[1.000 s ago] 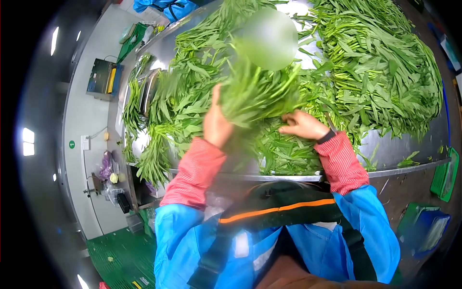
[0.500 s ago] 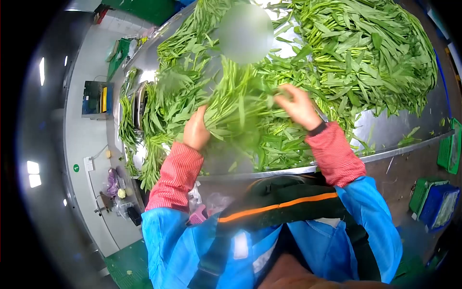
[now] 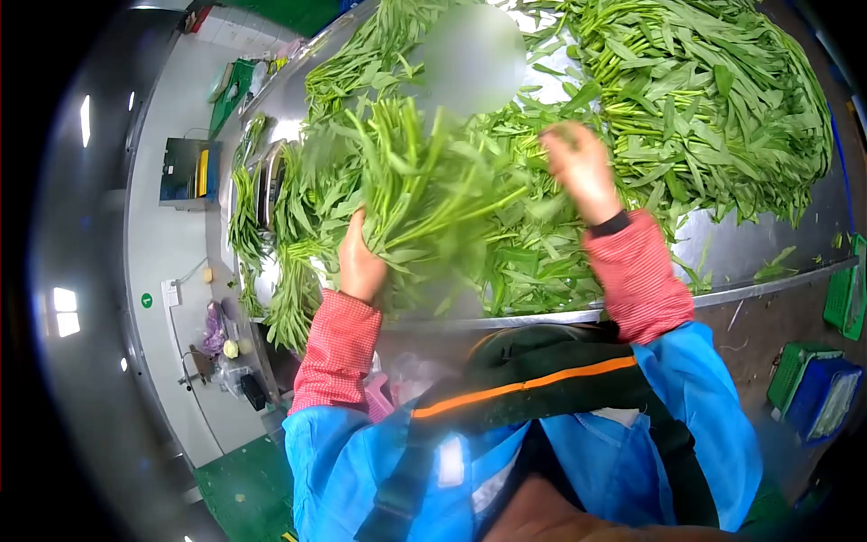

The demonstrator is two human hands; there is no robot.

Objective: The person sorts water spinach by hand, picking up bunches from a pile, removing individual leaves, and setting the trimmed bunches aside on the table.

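Bunch of leafy greens is in the left hand, gripped at its left side, held above the metal table, stems and leaves partly motion-blurred. Right hand I see apart from the bunch, off to its right, fingers part-curled; can't tell from my feed whether anything is pinched in them. Black wristband on that wrist. Loose leaves lie between the hands and the near table edge; big heap of greens at right, smaller bundle by the left edge. Writing check: round green sign on the wall carries a white mark, too small for me to read surely. Dark box on the wall has a yellow strip and a small pale label, illegible. White patch on the blue jacket looks plain to me. Apron shows an orange stripe. Green basket and blue crate on the floor, lower right. Blurred disc top centre hides whatever is behind.
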